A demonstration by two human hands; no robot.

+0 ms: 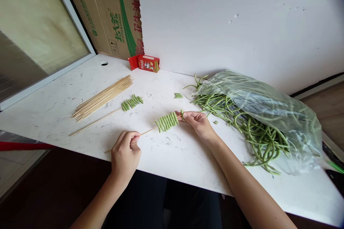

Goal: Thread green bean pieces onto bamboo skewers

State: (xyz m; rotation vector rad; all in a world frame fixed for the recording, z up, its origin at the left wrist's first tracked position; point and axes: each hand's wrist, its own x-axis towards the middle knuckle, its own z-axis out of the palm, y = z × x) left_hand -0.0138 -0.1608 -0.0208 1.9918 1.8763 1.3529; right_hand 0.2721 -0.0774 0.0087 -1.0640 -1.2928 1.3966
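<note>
My left hand point(126, 152) is closed in a pinch on the lower part of a thin bamboo skewer point(147, 130) that points up and to the right over the table. Several short green bean pieces point(166, 121) sit threaded side by side near its tip. My right hand point(197, 121) is at the tip, its fingers pinched on one more bean piece point(182, 114) at the end of the row. A finished skewer of bean pieces point(131, 102) lies flat on the table to the left.
A bundle of bare skewers point(103, 97) lies at the left on the white marble table point(67, 93). Long green beans point(242, 121) spill from a clear plastic bag point(268, 107) at the right. Cut pieces point(178, 95), a red carton point(145, 62) and a cardboard box point(113, 14) stand behind.
</note>
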